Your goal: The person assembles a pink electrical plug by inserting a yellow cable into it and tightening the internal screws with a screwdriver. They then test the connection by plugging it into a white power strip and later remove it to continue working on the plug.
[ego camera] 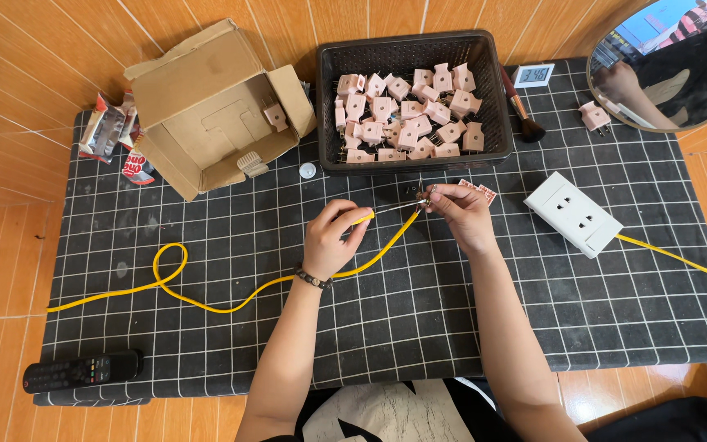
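Both forearms were bare, no sleeves showing; the left hand (330,242) wore a dark beaded bracelet (312,279) at the wrist; the right hand (464,214) wore nothing; a black-and-white garment (386,413) covered the lap.

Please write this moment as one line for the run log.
left hand: pinches thin yellow cable | right hand: holds cable's bare metal end | surface: black grid mat

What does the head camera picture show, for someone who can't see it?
Two hands work on a yellow cable over a black grid mat: the left hand pinches the cable, and the right hand holds its bare metal tip. Behind them sit a black basket of pink plugs, an open cardboard box and a white socket block.
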